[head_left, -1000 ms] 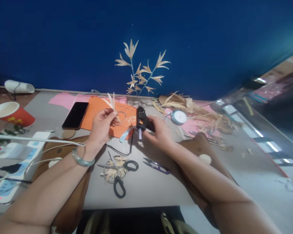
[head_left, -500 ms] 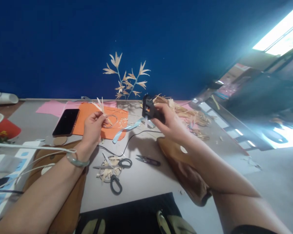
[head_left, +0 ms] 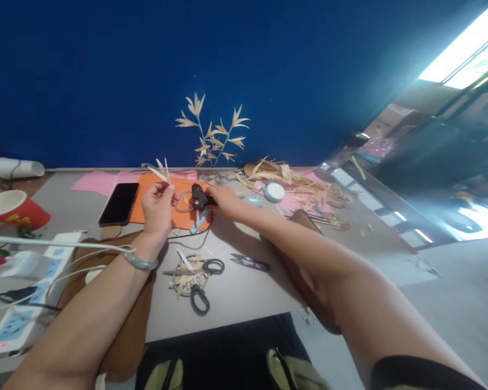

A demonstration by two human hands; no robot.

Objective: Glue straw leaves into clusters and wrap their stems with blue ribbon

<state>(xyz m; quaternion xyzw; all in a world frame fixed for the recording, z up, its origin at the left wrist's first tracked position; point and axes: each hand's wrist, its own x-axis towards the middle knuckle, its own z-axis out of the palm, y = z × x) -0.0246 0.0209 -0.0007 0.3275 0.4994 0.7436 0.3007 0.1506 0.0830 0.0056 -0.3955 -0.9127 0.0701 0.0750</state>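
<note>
My left hand (head_left: 158, 208) is closed in a pinch on a pale flower of dried husk strips (head_left: 162, 172), its petals pointing up. A thin stem ring (head_left: 184, 200) shows just right of those fingers. My right hand (head_left: 225, 203) grips a black hot glue gun (head_left: 199, 197) over the orange sheet (head_left: 140, 213), close to the left hand but apart from it. Light blue ribbon (head_left: 200, 222) lies below the gun. Behind both hands stands a branch with several husk flowers (head_left: 215, 135) against the blue wall.
Scissors (head_left: 199, 299) lie on a ring of husk scraps, beside thread snips (head_left: 251, 264). A phone (head_left: 119, 204), red paper cup (head_left: 28, 211) and power strip (head_left: 22, 319) with cables are on the left. Husk strips (head_left: 309, 189) and a white ribbon spool (head_left: 274, 192) lie at the right.
My right hand has brought the glue gun left and slightly down, over the orange sheet beside my left hand. The white spool has come into view. The left hand still pinches the flower.
</note>
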